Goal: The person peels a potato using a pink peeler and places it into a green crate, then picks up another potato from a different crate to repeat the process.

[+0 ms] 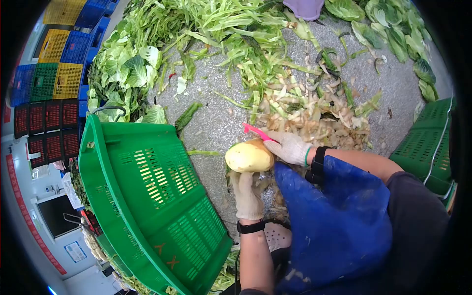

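A large, mostly peeled potato (pixel 250 156) shows pale yellow flesh, with brown skin along its upper right side. My left hand (pixel 248 195), in a whitish glove, holds it from below. Above and to the right, my right hand (pixel 289 147), also gloved, is closed on a pink peeler (pixel 257 132), close against the potato's skin side. The peeler's blade is too small to make out. Brown and pale peelings (pixel 319 125) lie on the ground just beyond my right hand.
A tilted green crate (pixel 147 196) stands at my left, another green crate (pixel 427 142) at the right. Green leaves and strips (pixel 211 24) cover the ground ahead. A blue apron (pixel 334 211) covers my lap. Stacked colored crates (pixel 54 73) stand at the far left.
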{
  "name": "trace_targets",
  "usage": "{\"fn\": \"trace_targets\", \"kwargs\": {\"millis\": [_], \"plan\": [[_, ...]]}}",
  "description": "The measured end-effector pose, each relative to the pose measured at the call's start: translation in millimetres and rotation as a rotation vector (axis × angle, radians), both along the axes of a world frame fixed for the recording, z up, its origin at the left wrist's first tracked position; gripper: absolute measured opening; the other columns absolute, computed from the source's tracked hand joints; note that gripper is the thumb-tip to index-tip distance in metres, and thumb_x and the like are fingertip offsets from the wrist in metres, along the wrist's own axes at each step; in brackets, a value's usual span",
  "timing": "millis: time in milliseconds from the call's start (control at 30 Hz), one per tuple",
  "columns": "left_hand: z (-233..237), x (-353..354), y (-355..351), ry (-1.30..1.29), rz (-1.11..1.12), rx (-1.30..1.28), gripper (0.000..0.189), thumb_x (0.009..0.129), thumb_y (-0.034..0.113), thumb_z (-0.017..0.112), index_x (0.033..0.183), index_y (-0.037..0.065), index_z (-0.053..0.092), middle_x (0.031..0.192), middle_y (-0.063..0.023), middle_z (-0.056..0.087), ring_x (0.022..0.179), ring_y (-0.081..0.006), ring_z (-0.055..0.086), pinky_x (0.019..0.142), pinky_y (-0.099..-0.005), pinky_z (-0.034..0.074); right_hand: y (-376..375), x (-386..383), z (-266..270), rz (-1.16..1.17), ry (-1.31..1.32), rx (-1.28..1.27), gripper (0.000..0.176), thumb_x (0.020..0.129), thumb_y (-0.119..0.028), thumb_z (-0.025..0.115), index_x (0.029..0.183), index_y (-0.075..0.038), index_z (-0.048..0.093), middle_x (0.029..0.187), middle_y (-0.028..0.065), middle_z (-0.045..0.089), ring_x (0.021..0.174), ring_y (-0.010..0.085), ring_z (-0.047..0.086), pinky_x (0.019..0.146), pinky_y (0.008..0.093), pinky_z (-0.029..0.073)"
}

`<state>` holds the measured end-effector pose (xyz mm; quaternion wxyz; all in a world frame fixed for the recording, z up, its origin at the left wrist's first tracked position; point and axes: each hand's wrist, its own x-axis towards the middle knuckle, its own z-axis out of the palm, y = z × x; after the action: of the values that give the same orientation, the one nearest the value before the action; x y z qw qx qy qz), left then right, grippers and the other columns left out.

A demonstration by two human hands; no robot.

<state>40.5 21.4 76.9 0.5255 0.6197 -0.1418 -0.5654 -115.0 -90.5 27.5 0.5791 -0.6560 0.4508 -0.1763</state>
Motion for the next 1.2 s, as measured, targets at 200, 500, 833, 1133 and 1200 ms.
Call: {"fn": "trace_targets", "kwargs": {"millis": [200, 500, 833, 1133, 1200], "plan": [[22.7, 16.3, -36.4, 0.193, 0.017, 0.120, 0.075, 0.088, 0.068, 0.041, 0.137, 0.012, 0.044, 0.130, -0.0130, 0.055, 0.114, -0.0286, 0.057, 0.088, -0.0406, 0.051, -0.4, -7.3, 16.9, 0.202, 0.168, -0.109, 0.045, 0.095, -0.037, 0.049, 0.134, -0.015, 0.050, 0.109, 0.0217, 0.064, 0.098, 0.0407, 0.061, 0.085, 0.0464, 0.049], [33.0, 42.2, -23.3, 0.152, -0.188, 0.171, 0.053, 0.092, 0.028, 0.051, 0.137, 0.004, 0.036, 0.125, -0.0188, 0.055, 0.107, -0.0353, 0.062, 0.077, -0.0455, 0.059, 0.7, -8.5, 6.3, 0.303, 0.169, -0.343, 0.040, 0.095, -0.037, 0.047, 0.130, -0.019, 0.052, 0.100, 0.0158, 0.067, 0.089, 0.0376, 0.064, 0.076, 0.0476, 0.051], [28.0, 1.6, 6.4, -0.068, -0.085, 0.183, 0.058, 0.080, 0.014, 0.059, 0.131, -0.002, 0.037, 0.114, -0.0178, 0.056, 0.089, -0.0260, 0.065, 0.064, -0.0345, 0.060, 32.2, -9.6, 66.1, 0.482, 0.301, -0.236, 0.037, 0.095, -0.043, 0.046, 0.098, -0.008, 0.058, 0.077, 0.0174, 0.067, 0.070, 0.0378, 0.066, 0.062, 0.0483, 0.052], [14.9, -17.5, 15.4, -0.416, -0.049, 0.172, 0.066, 0.076, 0.004, 0.061, 0.135, -0.001, 0.031, 0.115, -0.0183, 0.052, 0.089, -0.0258, 0.063, 0.065, -0.0344, 0.059, 37.4, -24.8, 50.5, 0.379, 0.391, -0.144, 0.038, 0.095, -0.047, 0.043, 0.106, -0.013, 0.058, 0.082, 0.0156, 0.067, 0.074, 0.0357, 0.066, 0.063, 0.0459, 0.052], [19.3, -18.5, 13.3, -0.392, -0.054, 0.161, 0.067, 0.077, 0.005, 0.061, 0.136, -0.001, 0.030, 0.114, -0.0184, 0.052, 0.089, -0.0256, 0.063, 0.066, -0.0346, 0.059, 42.8, -28.2, 47.4, 0.388, 0.349, -0.203, 0.040, 0.096, -0.046, 0.042, 0.107, -0.011, 0.057, 0.080, 0.0152, 0.067, 0.074, 0.0367, 0.066, 0.064, 0.0469, 0.052]]}}
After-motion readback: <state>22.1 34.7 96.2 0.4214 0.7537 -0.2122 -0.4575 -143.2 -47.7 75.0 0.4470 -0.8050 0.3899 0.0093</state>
